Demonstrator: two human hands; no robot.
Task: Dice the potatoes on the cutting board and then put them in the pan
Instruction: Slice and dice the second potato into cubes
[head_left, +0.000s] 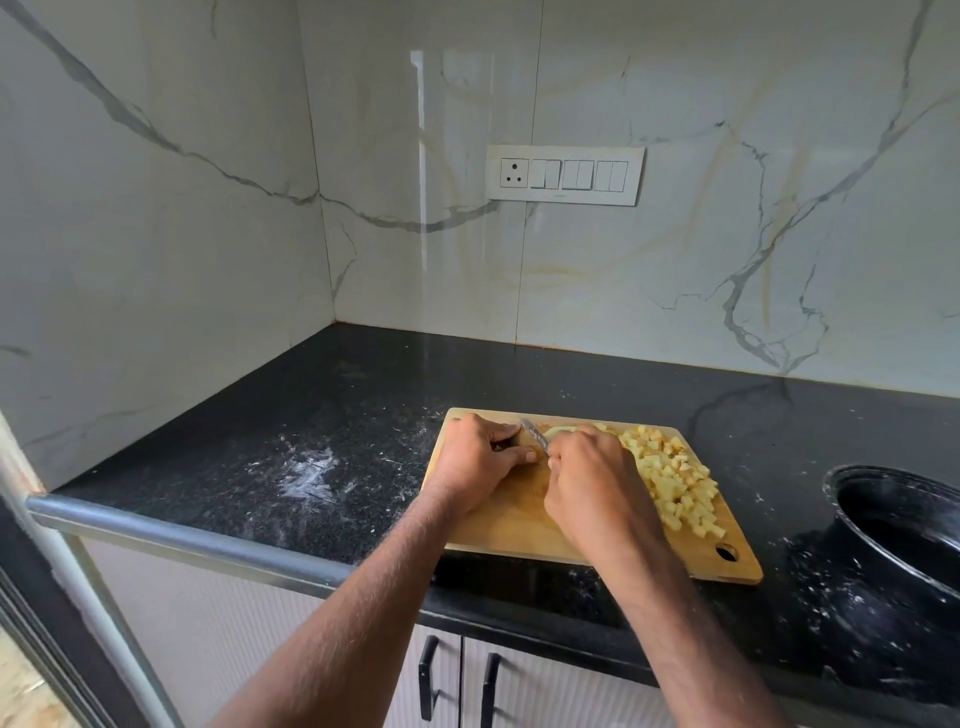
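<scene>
A wooden cutting board (498, 535) lies on the black counter. A heap of diced potato cubes (675, 478) covers its right side. At the far edge of the board lies a pale uncut potato piece (563, 429), mostly hidden behind my hands. My right hand (592, 478) grips a knife whose blade (535, 435) points up and left beside that piece. My left hand (475, 460) sits just left of the blade with fingers curled down at the potato's end; what it holds is hidden. The black pan (893, 519) stands to the right of the board.
White flour-like smears (311, 473) mark the black counter left of the board and around the pan. Marble walls close off the back and left, with a switch panel (565, 174) on the back wall. A metal rail (171, 535) runs along the counter's front left edge.
</scene>
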